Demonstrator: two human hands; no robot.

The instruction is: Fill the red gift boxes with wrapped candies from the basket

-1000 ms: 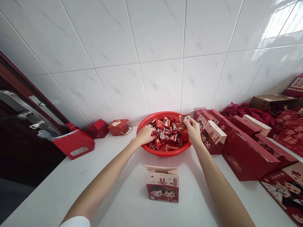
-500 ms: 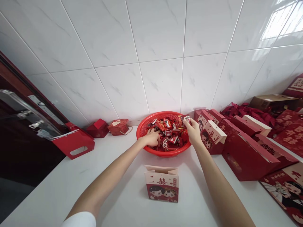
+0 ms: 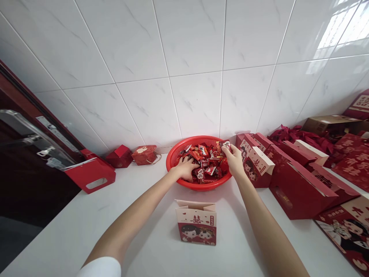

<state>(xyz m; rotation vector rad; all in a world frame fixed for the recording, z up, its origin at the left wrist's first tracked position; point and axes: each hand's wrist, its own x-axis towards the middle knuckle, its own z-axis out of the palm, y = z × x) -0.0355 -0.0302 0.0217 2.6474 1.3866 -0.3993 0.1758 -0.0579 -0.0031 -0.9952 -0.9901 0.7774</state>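
While the far middle of the white table (image 3: 75, 227) is taken up by a red plastic basket (image 3: 201, 187), its perforated bowl is filled with wrapped sweets (image 3: 211, 169), mostly red. Nearer, a small paper carton (image 3: 196, 231) is stood upright with its top flaps raised — its contents cannot be seen — and its front is printed with two cartoon figures beneath red characters. The left hand (image 3: 186, 169) is laid over the basket's left part, fingers spread and partly sunk among the sweets; whether anything is gripped cannot be told. By the right hand (image 3: 235, 159), a small wrapped packet (image 3: 226, 145) is pinched between thumb and fingers at the basket's right edge. Both forearms (image 3: 144, 204) are stretched forward. To the left, two small red boxes (image 3: 119, 157) and a larger red box with an oval cut-out (image 3: 86, 173) are set near the tiled wall (image 3: 193, 104), beside a dark door (image 3: 25, 192). To the right, red gift boxes (image 3: 300, 188) are crowded together, with dark pink fabric (image 3: 296, 136) and a cardboard box (image 3: 325, 124) behind.
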